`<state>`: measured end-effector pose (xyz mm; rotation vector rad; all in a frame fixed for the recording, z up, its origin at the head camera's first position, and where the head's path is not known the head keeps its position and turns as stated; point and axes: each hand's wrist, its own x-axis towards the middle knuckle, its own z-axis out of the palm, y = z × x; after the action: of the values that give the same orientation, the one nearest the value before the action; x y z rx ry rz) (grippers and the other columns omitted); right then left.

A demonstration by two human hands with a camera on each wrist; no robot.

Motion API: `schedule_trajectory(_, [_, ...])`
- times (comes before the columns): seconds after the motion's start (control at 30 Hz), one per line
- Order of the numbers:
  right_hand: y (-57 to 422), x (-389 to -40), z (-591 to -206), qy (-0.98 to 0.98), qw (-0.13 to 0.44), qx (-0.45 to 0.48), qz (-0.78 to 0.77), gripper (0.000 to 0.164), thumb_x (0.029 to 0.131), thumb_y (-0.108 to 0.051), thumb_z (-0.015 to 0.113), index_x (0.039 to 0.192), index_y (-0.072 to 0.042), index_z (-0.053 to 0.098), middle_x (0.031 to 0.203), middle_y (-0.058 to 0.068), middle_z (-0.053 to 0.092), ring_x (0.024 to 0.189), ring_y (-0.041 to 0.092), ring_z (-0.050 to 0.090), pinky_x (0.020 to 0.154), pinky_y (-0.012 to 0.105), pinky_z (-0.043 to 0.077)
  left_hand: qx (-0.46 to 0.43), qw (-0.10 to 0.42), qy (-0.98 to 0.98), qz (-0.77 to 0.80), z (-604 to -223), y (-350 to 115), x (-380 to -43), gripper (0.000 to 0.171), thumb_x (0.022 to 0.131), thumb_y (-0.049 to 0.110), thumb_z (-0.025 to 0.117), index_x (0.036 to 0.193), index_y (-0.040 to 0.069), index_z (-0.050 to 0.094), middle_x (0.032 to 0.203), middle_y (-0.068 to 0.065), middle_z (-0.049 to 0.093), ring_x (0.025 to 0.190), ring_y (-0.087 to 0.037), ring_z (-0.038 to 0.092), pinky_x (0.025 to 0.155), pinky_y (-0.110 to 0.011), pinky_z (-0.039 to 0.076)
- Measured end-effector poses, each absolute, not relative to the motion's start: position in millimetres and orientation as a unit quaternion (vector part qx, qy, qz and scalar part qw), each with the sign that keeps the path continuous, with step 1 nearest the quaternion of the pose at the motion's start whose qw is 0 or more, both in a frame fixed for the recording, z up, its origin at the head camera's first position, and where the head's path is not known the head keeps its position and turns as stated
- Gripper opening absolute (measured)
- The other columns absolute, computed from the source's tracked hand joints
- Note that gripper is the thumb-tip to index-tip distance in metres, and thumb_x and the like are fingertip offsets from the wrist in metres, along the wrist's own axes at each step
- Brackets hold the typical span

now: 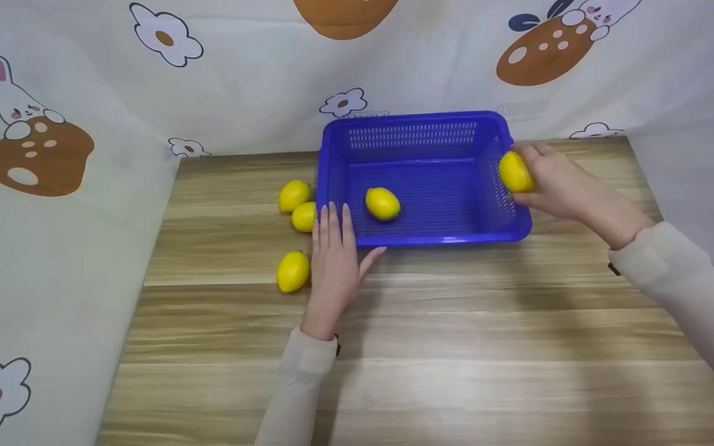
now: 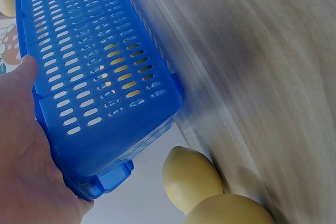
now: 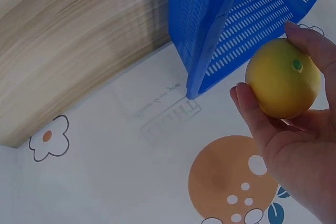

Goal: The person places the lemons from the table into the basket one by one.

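Right grip (image 1: 556,181), lemon (image 1: 515,172) near basket edge (image 1: 444,240)

I'm looking at a wood-grain tabletop (image 1: 456,384), streaks running side to side, and there's pale printed cloth (image 1: 245,102) behind it and along both sides. Over on the left I've got a white rabbit (image 1: 10,94) above a spotted brown fruit (image 1: 41,158); outlined flowers (image 1: 165,37) dot the fabric, with faint boxed lettering (image 3: 170,121) too.
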<state>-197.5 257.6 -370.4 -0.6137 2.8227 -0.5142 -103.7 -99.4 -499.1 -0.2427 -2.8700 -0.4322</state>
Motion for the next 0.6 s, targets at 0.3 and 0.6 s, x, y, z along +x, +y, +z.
schedule_trajectory(0.3, [247.5, -198.6, -368.9, 0.955, 0.113, -0.218, -0.168, 0.08, 0.092, -0.01, 0.079, 0.153, 0.016, 0.033, 0.146, 0.046, 0.042, 0.119, 0.056, 0.055, 0.103, 0.07, 0.05, -0.08, 0.101, -0.981, -0.143, -498.2, -98.9, -103.3, 0.098, 0.102, 0.063, 0.056, 0.164, -0.006, 0.025, 0.168, -0.034, 0.023, 0.159, -0.044, 0.022, 0.133, -0.053, 0.016])
schedule_trajectory(0.6, [238.9, -198.7, -366.2, 0.951, 0.1, -0.245, -0.16, 0.077, 0.091, -0.009, 0.081, 0.15, 0.015, 0.038, 0.135, 0.041, 0.051, 0.109, 0.052, 0.061, 0.098, 0.066, 0.055, -0.084, 0.114, -0.977, -0.159, -500.4, -99.8, -103.3, 0.097, 0.101, 0.061, 0.058, 0.163, -0.007, 0.027, 0.168, -0.035, 0.025, 0.159, -0.045, 0.023, 0.132, -0.054, 0.016])
